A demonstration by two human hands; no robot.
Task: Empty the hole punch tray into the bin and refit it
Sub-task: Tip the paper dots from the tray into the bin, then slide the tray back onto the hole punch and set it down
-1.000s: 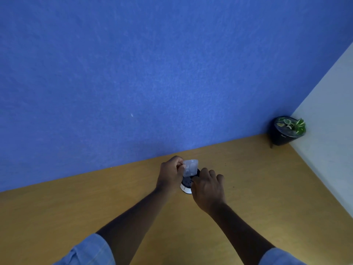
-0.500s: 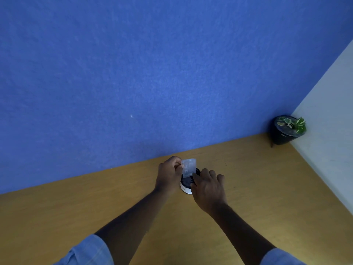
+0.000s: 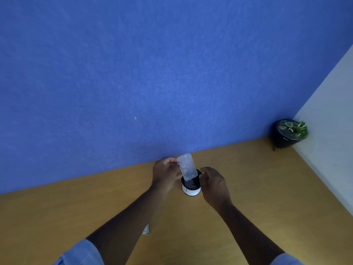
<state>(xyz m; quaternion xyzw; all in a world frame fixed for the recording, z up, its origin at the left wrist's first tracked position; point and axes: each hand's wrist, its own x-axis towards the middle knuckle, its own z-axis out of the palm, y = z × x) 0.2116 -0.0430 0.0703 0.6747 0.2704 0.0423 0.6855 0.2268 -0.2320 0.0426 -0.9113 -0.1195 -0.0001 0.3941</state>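
Note:
My left hand pinches the clear plastic hole punch tray by its left edge. The tray is tilted steeply, with its lower end over the mouth of the bin. The bin is a small white cup with a dark inside, standing on the wooden desk close to the blue wall. My right hand is curled against the bin's right side, fingertips at its rim. A small grey piece shows under my left forearm; I cannot tell what it is.
A black pot with a green plant stands in the far right corner of the desk. A blue wall runs along the back edge and a white wall along the right.
The tray has tipped up steeper, its lower end dipping into the bin's mouth. My right hand has slid off the top of the bin to its right side.

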